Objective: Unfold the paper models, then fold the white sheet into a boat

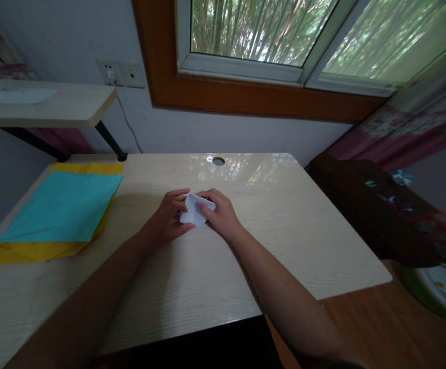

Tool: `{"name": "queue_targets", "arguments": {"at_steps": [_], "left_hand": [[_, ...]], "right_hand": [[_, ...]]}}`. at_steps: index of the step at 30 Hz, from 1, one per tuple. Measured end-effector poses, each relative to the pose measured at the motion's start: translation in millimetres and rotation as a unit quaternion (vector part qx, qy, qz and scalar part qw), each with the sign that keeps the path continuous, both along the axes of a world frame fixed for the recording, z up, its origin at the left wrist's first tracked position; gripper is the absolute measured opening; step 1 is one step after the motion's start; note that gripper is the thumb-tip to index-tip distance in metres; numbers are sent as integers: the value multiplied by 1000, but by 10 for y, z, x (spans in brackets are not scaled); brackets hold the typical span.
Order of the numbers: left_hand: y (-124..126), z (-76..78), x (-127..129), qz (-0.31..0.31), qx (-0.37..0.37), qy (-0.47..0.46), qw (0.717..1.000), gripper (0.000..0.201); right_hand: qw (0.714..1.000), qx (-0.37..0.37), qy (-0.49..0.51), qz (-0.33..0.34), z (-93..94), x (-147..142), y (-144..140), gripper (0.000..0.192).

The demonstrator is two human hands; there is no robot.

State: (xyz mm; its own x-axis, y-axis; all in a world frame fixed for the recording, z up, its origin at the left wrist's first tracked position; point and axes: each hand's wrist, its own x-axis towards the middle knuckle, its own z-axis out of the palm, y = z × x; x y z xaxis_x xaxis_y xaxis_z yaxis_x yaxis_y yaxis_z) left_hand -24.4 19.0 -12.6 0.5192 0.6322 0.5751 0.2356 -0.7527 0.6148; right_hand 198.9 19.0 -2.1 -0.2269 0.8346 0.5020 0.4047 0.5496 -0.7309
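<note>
A small folded piece of white paper (194,211) sits at the middle of a light wooden desk (276,225). My left hand (168,218) grips its left side with fingers curled over the top edge. My right hand (221,215) pinches its right side, fingertips pressing on the upper fold. Both hands rest on the desk surface, and part of the paper is hidden under the fingers.
A turquoise paper sheet (61,207) lies on a yellow sheet (34,250) at the desk's left. A cable hole (218,161) is at the far edge. A shelf (54,105) juts out at upper left. A dark chair (376,210) stands to the right.
</note>
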Motion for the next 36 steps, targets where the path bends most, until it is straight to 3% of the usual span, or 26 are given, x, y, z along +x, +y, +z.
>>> {"name": "queue_targets", "arguments": {"at_steps": [6,14,21,30,36], "left_hand": [[-35,37,9,62,-71,-20,995,16],[-10,39,35,108,-206,-76,970,41],[3,121,12,173,-172,41,969,39],[-19,176,16,200,-148,45,968,37],[-7,149,-6,224,-174,26,958,37]], "right_hand": [[1000,-11,22,-10,-12,-2,19,17],[999,-9,48,-4,3,-10,14,16],[998,26,20,55,20,-20,-5,18],[997,47,19,56,6,-29,-7,22],[997,53,29,36,1,-30,0,20]]}}
